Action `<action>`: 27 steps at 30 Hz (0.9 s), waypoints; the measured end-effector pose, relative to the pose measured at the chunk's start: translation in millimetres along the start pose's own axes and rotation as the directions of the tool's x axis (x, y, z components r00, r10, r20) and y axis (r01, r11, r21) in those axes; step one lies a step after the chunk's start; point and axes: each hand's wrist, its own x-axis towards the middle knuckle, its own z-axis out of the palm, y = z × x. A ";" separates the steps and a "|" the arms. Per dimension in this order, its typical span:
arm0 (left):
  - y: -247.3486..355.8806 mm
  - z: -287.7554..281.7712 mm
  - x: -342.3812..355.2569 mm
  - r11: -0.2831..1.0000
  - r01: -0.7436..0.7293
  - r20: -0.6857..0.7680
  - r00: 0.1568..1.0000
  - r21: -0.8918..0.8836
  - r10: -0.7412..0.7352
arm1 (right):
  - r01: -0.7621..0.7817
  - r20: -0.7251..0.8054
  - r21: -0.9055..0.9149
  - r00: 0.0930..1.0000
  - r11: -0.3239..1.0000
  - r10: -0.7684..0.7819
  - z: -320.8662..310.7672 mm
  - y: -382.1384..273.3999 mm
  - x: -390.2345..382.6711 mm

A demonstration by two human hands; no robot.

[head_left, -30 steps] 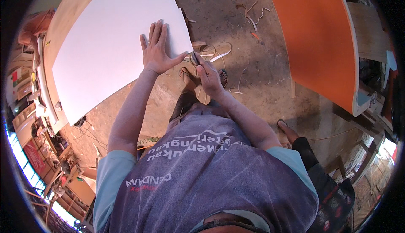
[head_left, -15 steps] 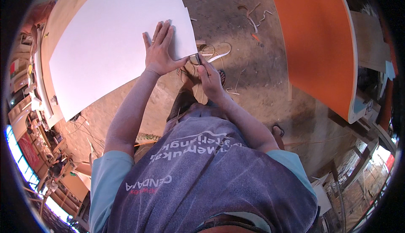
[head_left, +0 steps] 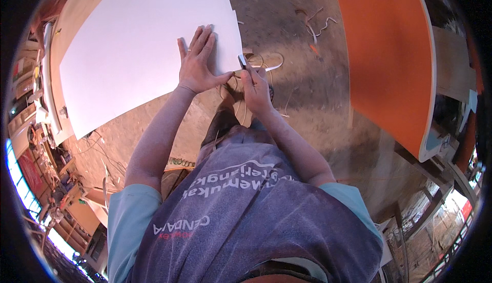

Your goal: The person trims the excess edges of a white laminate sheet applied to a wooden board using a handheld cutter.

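A large white panel lies at the left. My left hand is spread flat on it near the close right corner, fingers stretched away and the thumb along the close edge. At that corner my right hand is closed on a small dark flat hand tool. The tool's tip touches the panel's right edge, just beyond the corner; fingers hide the rest of it, so its exact kind cannot be told. A thin white strip sticks out to the right beyond my right hand.
An orange panel with a pale rim stands at the right on a wooden support. Curled strip offcuts lie on the brown floor. A coiled hose is beside my legs. Cluttered wood pieces line the far left.
My right hand has shifted the tool slightly away from me, from the corner onto the panel's right edge. My left hand stays flat on the panel. The view has moved a little.
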 end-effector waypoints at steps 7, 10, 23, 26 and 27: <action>-1.1 -0.6 -0.8 0.999 -0.019 -0.054 0.998 -0.034 0.017 | 0.004 0.019 -0.027 1.000 1.000 -0.003 0.2 -10.6 16.9; -1.5 -0.6 -1.4 0.999 -0.001 -0.040 0.999 -0.034 -0.001 | 0.021 0.022 -0.053 1.000 0.998 -0.019 0.4 -8.7 20.2; -0.9 -1.6 -1.2 1.000 0.015 -0.015 1.000 -0.020 -0.016 | -0.042 -0.002 -0.147 0.999 0.988 0.042 10.6 -16.2 37.4; -1.2 -2.2 -1.9 0.999 0.019 -0.019 1.000 -0.027 -0.019 | -0.009 -0.021 -0.121 1.000 0.993 0.007 13.9 -15.9 46.2; -1.2 -2.6 -2.6 0.999 0.021 -0.017 1.000 -0.029 -0.022 | -0.007 -0.016 -0.105 1.000 0.994 0.006 14.9 -17.1 50.0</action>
